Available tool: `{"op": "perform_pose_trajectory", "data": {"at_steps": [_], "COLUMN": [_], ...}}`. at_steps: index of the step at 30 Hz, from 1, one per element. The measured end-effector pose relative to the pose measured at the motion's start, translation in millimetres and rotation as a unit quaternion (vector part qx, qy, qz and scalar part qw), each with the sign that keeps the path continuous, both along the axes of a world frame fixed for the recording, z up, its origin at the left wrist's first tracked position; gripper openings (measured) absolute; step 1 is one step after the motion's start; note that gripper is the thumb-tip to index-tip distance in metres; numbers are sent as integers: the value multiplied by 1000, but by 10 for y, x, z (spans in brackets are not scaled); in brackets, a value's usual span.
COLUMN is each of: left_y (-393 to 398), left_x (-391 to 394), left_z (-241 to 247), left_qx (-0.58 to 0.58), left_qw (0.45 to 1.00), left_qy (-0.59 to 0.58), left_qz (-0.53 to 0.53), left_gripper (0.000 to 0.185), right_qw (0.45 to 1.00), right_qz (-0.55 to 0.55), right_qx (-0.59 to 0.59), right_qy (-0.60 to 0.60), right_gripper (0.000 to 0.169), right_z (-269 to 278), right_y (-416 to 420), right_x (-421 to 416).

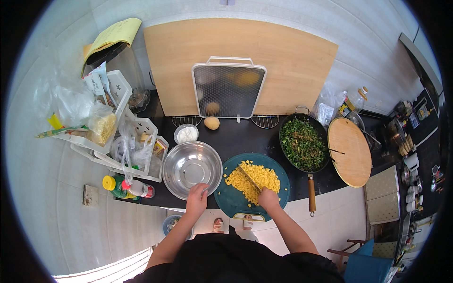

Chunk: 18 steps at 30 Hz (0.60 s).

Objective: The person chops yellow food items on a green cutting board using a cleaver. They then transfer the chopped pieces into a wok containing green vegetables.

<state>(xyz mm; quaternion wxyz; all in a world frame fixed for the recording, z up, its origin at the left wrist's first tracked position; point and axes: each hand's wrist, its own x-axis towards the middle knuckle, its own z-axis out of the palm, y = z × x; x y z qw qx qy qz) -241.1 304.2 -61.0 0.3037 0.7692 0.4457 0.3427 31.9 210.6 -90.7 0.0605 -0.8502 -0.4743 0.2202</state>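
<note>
A round teal cutting board (pixel 226 201) bears a spread of chopped yellow food (pixel 267 178), perhaps egg. My right hand (pixel 269 198) is closed on the handle of a kitchen knife (pixel 249 177), whose blade rests among the yellow pieces. To the left of the board stands a stainless steel mixing bowl (pixel 193 168), with only small specks visible inside. My left hand (pixel 197 199) is at the bowl's near rim, its fingers bent over the edge; the thumb side is partly hidden. A frying pan (pixel 310 177) holding chopped green vegetables (pixel 304 143) sits to the right of the board.
Behind the bowl are a small bowl of white powder (pixel 187 134) and a brown round item (pixel 211 123). White baskets (pixel 141 173) with bags and capped bottles (pixel 145 190) stand left. A round wooden board (pixel 349 152) lies right of the pan. A framed board (pixel 230 90) leans behind.
</note>
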Motion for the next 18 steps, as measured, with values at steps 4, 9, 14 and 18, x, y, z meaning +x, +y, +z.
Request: {"op": "perform_pose_trajectory", "data": {"at_steps": [4,9,14,18], "left_y": [42,29,53,47], "left_x": [-30,-27,-41,-67], "left_z": [-36,20,-22,-21], "left_qx": [-13,-4,-6,-4], "left_qw": [1000,1000,1000,1000], "left_qy": [-10,1,-6,1], "left_qz": [0,1,1,5], "left_gripper": [20,20,21,22], "right_qw": [1000,1000,1000,1000], "right_qz": [-3,-2,2,3], "right_qx": [-9,-8,-22,4], "right_qy": [3,4,5,5], "right_gripper": [19,20,20,20], "right_z": [-57,75,-58,75], "right_y": [-36,-23,-86,-57], "right_x": [-15,-26,-11,-65]}}
